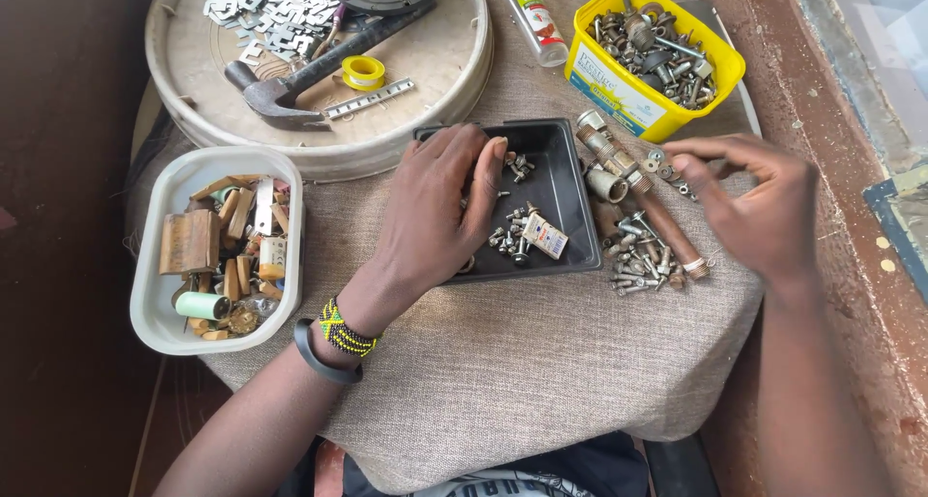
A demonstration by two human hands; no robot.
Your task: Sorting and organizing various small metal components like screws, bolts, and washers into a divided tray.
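The left hand lay palm down over the black tray, fingers bent and drawn together, the tips dipping into the small screws scattered across its floor; whether it actually pinched one could not be made out. The tray was a shallow square of dark plastic, sitting on the coarse grey cloth at the middle of the table, and a little printed card rested among the screws. On that wrist sat a dark band and a beaded bracelet of green and yellow.

The right hand, at three o'clock from the tray, hovered with thumb and forefinger nearly closed, apparently nipping a tiny bit of metal above a loose heap of bolts and a brown threaded pipe.

At one o'clock stood a yellow tub full of nuts and bolts. At eleven o'clock a round tray held a hammer, a roll of yellow tape and flat metal clips. At nine o'clock a white tub held wooden bits.
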